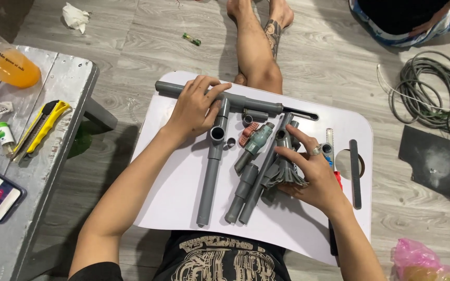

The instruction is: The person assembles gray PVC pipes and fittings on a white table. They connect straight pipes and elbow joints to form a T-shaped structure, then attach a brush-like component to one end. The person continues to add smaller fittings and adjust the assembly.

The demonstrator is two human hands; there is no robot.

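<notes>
Grey pipe assembly (220,112) on white lap tray (183,182), head view: left hand (194,109) gripping tee end, right hand (311,174) closed on grey fittings (282,174). Probably light, rigid, smooth; best grabbed at straight runs. Loose pipes (246,190), valve (256,143) between hands. Cup of orange liquid (11,67) on side table (69,83). Pink bag (417,263), contents unclear.

Pipes (212,171) lie on tray (183,198); cable coil (433,99) right of it.
</notes>
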